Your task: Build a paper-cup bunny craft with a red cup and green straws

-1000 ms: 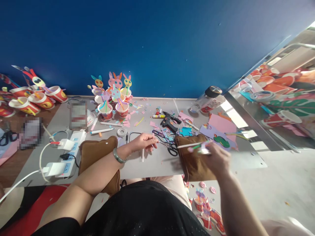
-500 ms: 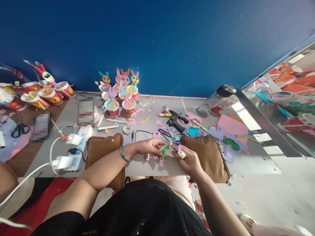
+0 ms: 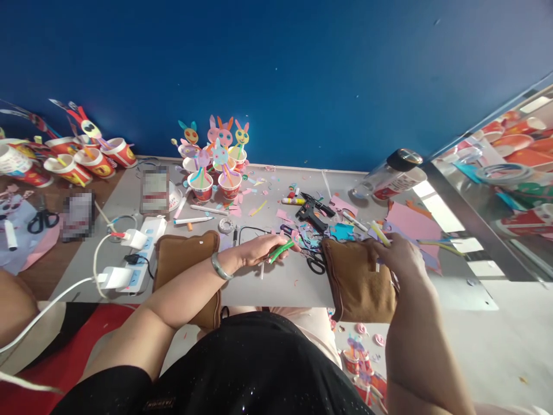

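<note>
My left hand (image 3: 261, 250) is closed over the bare middle of the table, pinching a folded green paper strip (image 3: 280, 250) with a pink bit near its upper end. A thin white stick (image 3: 262, 271) shows below those fingers. On the right, my right hand (image 3: 404, 259) is above the far edge of the brown cushion (image 3: 356, 282), beside the coloured paper sheets (image 3: 412, 222). A pale yellow stick-like piece (image 3: 380, 233) lies at its curled fingertips; its exact kind is unclear. Black-handled scissors (image 3: 316, 264) lie between the hands, left of that cushion.
A black glue gun (image 3: 311, 213) lies among paper scraps, with a clear bottle (image 3: 389, 178) behind to the right. Paper cups with bunny figures (image 3: 201, 185) stand at the back. A second cushion (image 3: 185, 259) and a power strip (image 3: 144, 248) are on the left.
My right hand has moved away from the left hand, rightward to the paper sheets. The scissors are now uncovered. My left hand keeps the green strip, shifted slightly left and up.
</note>
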Action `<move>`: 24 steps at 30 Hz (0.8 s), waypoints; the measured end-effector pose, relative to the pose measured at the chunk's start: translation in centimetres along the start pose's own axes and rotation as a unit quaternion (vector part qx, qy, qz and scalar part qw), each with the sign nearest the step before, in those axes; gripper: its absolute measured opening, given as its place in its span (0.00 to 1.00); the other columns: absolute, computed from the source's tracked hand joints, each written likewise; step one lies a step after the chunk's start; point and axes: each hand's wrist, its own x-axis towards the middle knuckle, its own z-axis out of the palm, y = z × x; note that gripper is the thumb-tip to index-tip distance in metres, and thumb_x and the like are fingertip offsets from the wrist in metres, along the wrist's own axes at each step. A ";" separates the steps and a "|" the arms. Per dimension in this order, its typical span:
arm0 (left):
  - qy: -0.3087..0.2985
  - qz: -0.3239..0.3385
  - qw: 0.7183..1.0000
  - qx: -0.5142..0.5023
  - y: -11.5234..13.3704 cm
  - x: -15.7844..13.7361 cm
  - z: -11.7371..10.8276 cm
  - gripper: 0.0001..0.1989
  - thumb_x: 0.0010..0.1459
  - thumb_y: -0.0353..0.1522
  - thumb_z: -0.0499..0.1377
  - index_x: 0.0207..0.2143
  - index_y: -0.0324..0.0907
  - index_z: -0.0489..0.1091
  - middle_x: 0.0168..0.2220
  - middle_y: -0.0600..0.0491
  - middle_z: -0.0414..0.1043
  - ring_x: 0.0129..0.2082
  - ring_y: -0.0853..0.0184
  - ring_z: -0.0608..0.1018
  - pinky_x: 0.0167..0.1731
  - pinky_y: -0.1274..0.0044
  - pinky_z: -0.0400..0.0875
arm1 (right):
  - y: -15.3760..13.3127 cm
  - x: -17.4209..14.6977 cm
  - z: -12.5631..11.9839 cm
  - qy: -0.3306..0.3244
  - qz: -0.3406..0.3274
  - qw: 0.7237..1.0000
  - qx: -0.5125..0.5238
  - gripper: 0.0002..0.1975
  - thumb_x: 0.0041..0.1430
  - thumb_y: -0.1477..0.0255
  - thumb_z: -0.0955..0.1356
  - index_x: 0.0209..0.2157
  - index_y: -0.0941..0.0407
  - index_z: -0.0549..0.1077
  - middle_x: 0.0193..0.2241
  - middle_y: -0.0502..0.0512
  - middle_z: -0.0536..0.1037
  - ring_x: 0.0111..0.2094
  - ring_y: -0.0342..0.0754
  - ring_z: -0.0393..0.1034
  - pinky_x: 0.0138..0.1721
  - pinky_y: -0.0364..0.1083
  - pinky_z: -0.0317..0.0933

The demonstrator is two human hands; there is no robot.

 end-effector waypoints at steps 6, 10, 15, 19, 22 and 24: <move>-0.022 0.017 0.998 0.058 -1.1 0.5 -0.4 0.14 0.61 0.38 0.60 0.42 0.36 0.76 0.25 0.59 0.61 0.23 0.77 0.61 0.24 0.80 0.54 | -5.7 -3.4 -0.1 0.060 -0.027 0.996 -0.053 0.23 0.57 0.56 0.69 0.47 0.58 0.75 0.47 0.74 0.75 0.51 0.72 0.67 0.49 0.70 0.57; -0.057 -0.016 0.994 0.087 -1.6 0.8 -0.3 0.18 0.59 0.43 0.62 0.41 0.36 0.75 0.25 0.58 0.65 0.23 0.76 0.63 0.23 0.81 0.55 | -12.1 -7.9 1.2 -0.022 -0.216 0.952 0.214 0.18 0.62 0.57 0.68 0.44 0.55 0.77 0.39 0.60 0.80 0.41 0.55 0.74 0.44 0.55 0.68; -0.079 -0.068 0.989 0.104 -1.5 0.5 -0.3 0.20 0.56 0.46 0.64 0.41 0.37 0.74 0.26 0.56 0.70 0.20 0.77 0.63 0.20 0.83 0.55 | -15.6 -10.8 3.5 -0.025 -0.271 0.905 0.326 0.07 0.63 0.66 0.70 0.36 0.52 0.80 0.31 0.54 0.78 0.32 0.48 0.73 0.33 0.48 0.68; -0.103 -0.083 0.985 0.110 -1.4 0.4 -0.3 0.17 0.58 0.44 0.64 0.38 0.38 0.74 0.24 0.57 0.69 0.19 0.77 0.63 0.18 0.83 0.53 | -14.7 -11.8 4.2 0.064 -0.333 0.902 0.268 0.06 0.63 0.72 0.69 0.39 0.51 0.80 0.31 0.54 0.77 0.33 0.49 0.72 0.35 0.50 0.66; -0.139 -0.104 0.970 0.167 -1.6 0.5 -0.2 0.16 0.58 0.44 0.63 0.37 0.40 0.74 0.24 0.58 0.70 0.18 0.77 0.63 0.18 0.82 0.56 | -13.7 -13.0 4.1 0.083 -0.406 0.890 0.190 0.09 0.64 0.76 0.68 0.42 0.51 0.78 0.31 0.54 0.78 0.32 0.48 0.70 0.36 0.50 0.64; -0.162 -0.116 0.957 0.211 -1.8 0.6 0.1 0.17 0.57 0.46 0.64 0.35 0.40 0.73 0.23 0.57 0.70 0.18 0.76 0.64 0.20 0.81 0.58 | -13.3 -14.2 3.9 0.081 -0.447 0.882 0.128 0.09 0.64 0.78 0.67 0.43 0.52 0.77 0.31 0.53 0.78 0.30 0.47 0.69 0.36 0.50 0.62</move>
